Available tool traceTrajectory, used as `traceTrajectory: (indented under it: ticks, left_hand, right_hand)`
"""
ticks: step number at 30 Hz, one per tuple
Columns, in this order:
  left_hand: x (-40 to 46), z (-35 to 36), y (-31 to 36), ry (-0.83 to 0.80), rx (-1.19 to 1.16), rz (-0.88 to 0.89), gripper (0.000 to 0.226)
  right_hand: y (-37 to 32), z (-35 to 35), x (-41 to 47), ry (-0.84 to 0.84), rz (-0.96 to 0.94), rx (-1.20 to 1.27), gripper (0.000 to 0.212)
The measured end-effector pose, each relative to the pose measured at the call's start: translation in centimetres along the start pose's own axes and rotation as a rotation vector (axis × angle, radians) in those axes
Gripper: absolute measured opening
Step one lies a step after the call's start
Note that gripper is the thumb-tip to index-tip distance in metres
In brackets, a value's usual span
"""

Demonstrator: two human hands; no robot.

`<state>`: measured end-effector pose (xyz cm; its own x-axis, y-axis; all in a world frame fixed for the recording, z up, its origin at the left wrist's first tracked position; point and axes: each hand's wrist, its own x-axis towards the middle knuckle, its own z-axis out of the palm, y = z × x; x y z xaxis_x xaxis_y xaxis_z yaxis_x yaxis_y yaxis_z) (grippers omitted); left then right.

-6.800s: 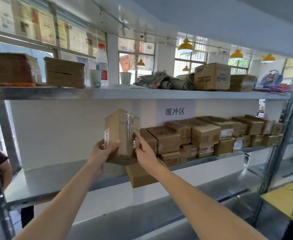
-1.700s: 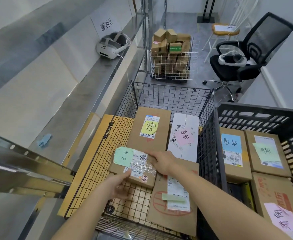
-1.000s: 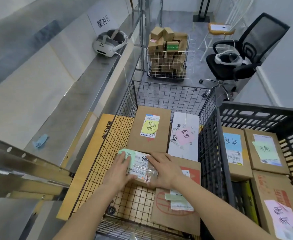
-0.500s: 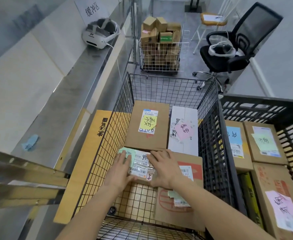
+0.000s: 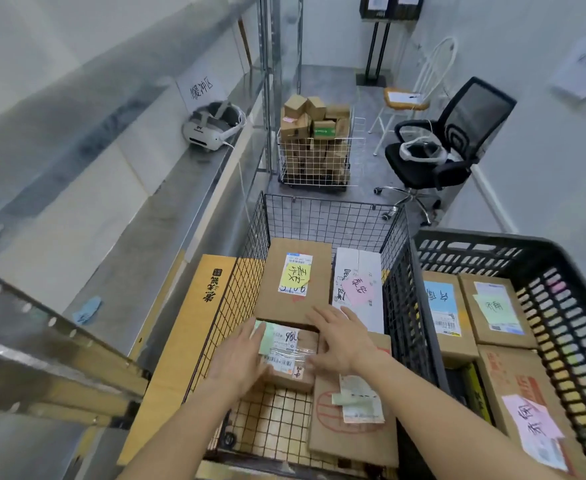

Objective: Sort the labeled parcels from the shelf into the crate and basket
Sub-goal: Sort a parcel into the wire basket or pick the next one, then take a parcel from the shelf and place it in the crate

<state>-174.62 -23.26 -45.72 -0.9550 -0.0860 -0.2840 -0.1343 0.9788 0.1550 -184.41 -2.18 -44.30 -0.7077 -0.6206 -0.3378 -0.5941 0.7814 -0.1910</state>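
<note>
A small brown parcel (image 5: 289,355) with a green note and a barcode label lies in the black wire basket (image 5: 250,271), among a box with a yellow note (image 5: 293,282), a white box with a pink note (image 5: 357,289) and a flat carton (image 5: 353,420). My left hand (image 5: 239,358) hovers at the parcel's left side, fingers straight. My right hand (image 5: 336,337) is spread just above its right end, holding nothing. To the right, the black plastic crate (image 5: 568,299) holds several labeled boxes (image 5: 499,313).
A metal shelf (image 5: 166,202) with a white headset (image 5: 211,128) runs along the left. A yellow board (image 5: 187,334) leans outside the basket. Farther back stand a white wire cart of boxes (image 5: 314,147), an office chair (image 5: 451,147) and a white chair (image 5: 412,95).
Both hands, pressed on the small parcel half a second ago, have lifted off and spread apart. The parcel stays in the basket. The view has tilted up slightly.
</note>
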Motion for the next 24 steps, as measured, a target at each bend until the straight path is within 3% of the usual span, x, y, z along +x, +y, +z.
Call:
traceTrajectory:
  ticks: [11, 24]
  left_hand:
    - [-10.6, -14.8, 3.1, 0.332, 0.007, -0.194, 0.083]
    - [-42.6, -22.0, 8.5, 0.632, 0.034, -0.726, 0.085]
  right_hand:
    - [-4.8, -13.5, -6.3, 0.159, -0.186, -0.079, 0.084]
    - [-20.8, -19.6, -24.8, 0.378, -0.735, -0.002, 0.078]
